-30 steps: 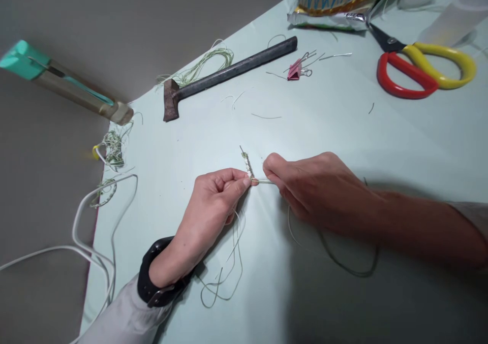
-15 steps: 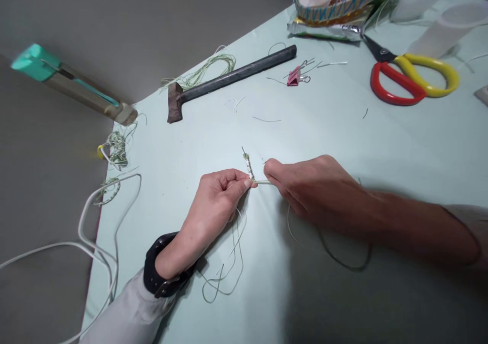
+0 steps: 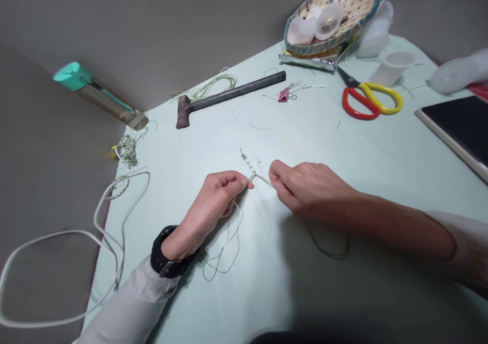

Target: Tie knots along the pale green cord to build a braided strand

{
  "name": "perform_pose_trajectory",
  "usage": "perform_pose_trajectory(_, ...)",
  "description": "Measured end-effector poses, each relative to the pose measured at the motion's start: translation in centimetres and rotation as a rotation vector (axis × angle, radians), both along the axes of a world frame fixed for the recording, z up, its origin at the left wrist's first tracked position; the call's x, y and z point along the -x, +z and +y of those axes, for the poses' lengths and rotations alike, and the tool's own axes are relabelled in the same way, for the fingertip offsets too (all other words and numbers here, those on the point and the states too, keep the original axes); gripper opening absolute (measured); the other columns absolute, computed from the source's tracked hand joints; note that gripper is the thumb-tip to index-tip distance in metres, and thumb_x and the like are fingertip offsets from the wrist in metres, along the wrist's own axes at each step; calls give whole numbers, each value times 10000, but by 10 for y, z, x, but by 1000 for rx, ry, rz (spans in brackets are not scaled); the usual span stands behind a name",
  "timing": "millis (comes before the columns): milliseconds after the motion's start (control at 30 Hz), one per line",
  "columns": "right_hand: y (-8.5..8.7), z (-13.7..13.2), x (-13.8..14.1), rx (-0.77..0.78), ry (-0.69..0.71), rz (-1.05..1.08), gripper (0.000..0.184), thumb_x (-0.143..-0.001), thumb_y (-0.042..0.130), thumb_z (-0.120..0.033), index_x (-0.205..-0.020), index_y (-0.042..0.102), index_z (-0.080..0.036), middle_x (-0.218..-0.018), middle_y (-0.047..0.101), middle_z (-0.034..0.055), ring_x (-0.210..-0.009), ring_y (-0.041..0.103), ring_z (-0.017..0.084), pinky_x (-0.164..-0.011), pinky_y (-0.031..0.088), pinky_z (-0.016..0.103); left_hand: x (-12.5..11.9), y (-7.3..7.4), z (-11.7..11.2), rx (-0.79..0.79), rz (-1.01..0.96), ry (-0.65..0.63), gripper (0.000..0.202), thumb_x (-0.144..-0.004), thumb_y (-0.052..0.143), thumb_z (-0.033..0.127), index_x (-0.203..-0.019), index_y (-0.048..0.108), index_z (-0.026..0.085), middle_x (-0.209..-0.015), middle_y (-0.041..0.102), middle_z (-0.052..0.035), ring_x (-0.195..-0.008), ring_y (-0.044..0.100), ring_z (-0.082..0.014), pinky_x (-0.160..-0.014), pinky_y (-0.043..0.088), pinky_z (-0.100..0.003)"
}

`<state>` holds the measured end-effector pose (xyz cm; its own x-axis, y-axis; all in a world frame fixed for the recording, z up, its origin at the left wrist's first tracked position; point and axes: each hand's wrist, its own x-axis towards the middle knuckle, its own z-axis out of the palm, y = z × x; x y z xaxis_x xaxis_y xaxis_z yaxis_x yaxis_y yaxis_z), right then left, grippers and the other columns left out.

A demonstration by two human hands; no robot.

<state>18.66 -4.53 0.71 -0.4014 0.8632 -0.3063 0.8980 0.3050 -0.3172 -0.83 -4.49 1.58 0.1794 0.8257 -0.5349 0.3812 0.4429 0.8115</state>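
White cable point(image 3: 109, 240) loops between eight and nine o'clock from the small braid point(image 3: 249, 165), which sits mid-table, and a green tangle point(image 3: 128, 150) lies at nine. The left hand point(image 3: 215, 201), a black watch point(image 3: 170, 250) on its wrist, has thumb and forefinger pinched on thin cords point(image 3: 264, 180) at the braid's lower end; slack loops of cord hang toward six. A hammer point(image 3: 231, 95) lies beyond, head toward ten, handle tip toward one. The braid leans its tip toward eleven, clear of the fingertips, the cords forking below it. A pink clip point(image 3: 283, 95) lies at one. The right hand point(image 3: 308, 186), fingers curled closed, grips the other branch of the fork, toward four. The basket point(image 3: 353, 1) tilts at one, scissors point(image 3: 371, 97) lie at two, a phone point(image 3: 459, 125) near three.
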Motion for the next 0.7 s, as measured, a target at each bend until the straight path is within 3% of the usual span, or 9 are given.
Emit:
perform_pose_trajectory(233, 2, -25, -14, 55, -53, 17, 221, -985, 321, -266, -983, 532, -200, -602, 477, -20, -537, 355, 153, -551, 231, 292, 7, 8, -24, 53, 8, -10, 243, -931, 597, 338, -789, 662, 153, -507, 231, 97, -460, 138, -65, -445, 95, -246)
perform_pose_trajectory(700, -5, -89, -57, 78, -96, 134, 256, -1011, 315, -344, -869, 497, -232, -596, 527, -35, -557, 458, 149, -571, 288, 292, 25, 3, -73, 110, -63, -55, 275, -912, 624, 399, -819, 693, 150, -535, 229, 96, -469, 121, -68, -441, 90, -247)
